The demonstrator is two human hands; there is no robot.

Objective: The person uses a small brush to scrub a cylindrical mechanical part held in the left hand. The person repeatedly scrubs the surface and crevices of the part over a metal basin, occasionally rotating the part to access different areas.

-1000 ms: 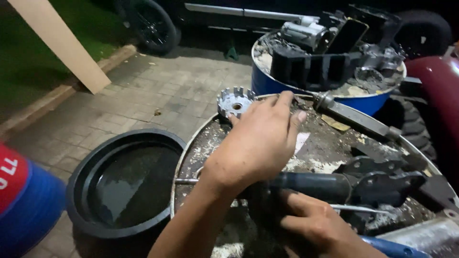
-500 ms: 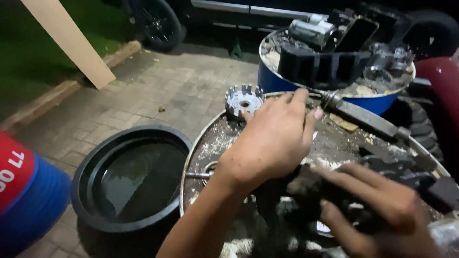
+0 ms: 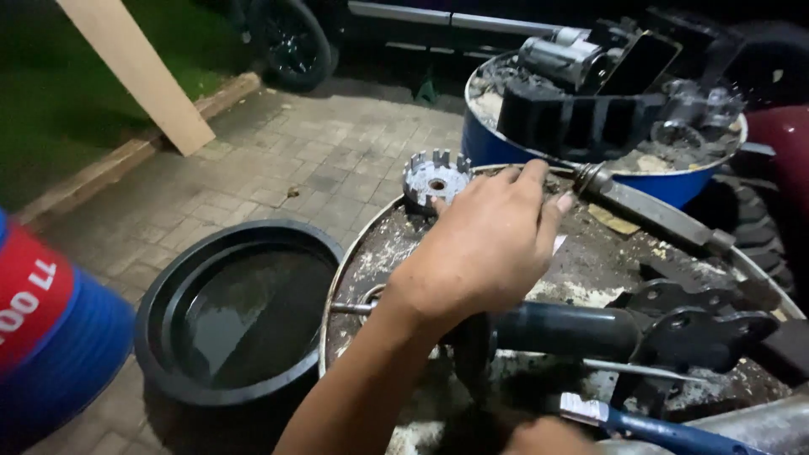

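Note:
My left hand (image 3: 484,253) lies palm down on the dirty round top of a metal drum (image 3: 375,248), fingers curled together over something I cannot see. Under its wrist runs a dark strut tube (image 3: 573,330) with a thin rod (image 3: 350,308) sticking out to the left and a black bracket (image 3: 704,330) on the right. A grey notched metal hub (image 3: 435,179) stands at the drum's far rim, just beyond the fingertips. Only a sliver of my right hand (image 3: 546,436) shows at the bottom edge, beside a blue-handled tool (image 3: 666,434).
A black basin (image 3: 168,278) holding dark liquid sits on the paving left of the drum. Behind stands a blue drum (image 3: 506,147) piled with engine parts. A long metal bar (image 3: 653,212) lies across the drum top. A blue and red barrel (image 3: 50,324), a leaning plank (image 3: 139,76) and a wheel (image 3: 291,38) are at the left and back.
My right hand, which lay over the strut half a second ago, has dropped back to the bottom edge, uncovering the tube and bracket. My left hand stays in place.

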